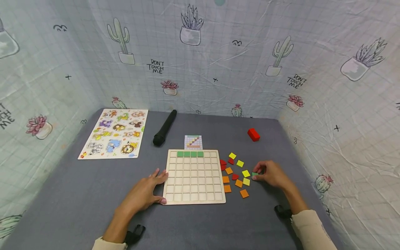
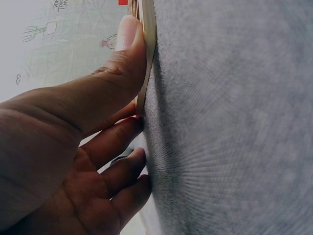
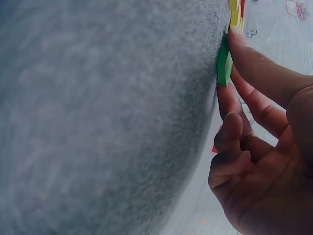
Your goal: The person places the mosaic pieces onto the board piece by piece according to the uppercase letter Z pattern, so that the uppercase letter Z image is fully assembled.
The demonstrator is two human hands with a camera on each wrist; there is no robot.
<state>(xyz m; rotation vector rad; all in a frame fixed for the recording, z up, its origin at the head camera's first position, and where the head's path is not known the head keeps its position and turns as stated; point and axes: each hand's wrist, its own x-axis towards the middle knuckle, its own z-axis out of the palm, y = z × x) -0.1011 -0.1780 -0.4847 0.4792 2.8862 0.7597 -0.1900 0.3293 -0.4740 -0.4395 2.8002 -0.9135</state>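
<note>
Cream sleeves [image 1: 314, 231] lie over the near part of a dark grey surface [image 1: 193, 225], a black strap [image 1: 282, 211] at each wrist. The left hand [image 1: 145, 192] is spread wide against a flat, pale wooden board [image 1: 194, 181] — thumb at the near left corner, fingertips along the left edge. The board is divided into square cells, and four in its far row hold green square tiles [image 1: 190, 154]. Off to the board's right, the right hand [image 1: 271, 173] pinches a small, flat green tile [image 1: 255, 174] between thumb and fingers, down at the surface. Between that hand and the board are scattered yellow square tiles [image 1: 246, 173], orange square tiles [image 1: 239, 183] and red tiles [image 1: 235, 176], some right at the board's edge. A small white card [image 1: 193, 142] printed with a coloured grid sits at the board's far side. Well to the left lies a white sheet of cartoon animals [image 1: 113, 134]; a red rectangular block [image 1: 253, 134] lies beyond the loose tiles — well apart from them — and a black microphone [image 1: 165, 127] lies between sheet and card. At the back hangs a pale cloth [image 1: 206, 93] printed with potted cacti.
</note>
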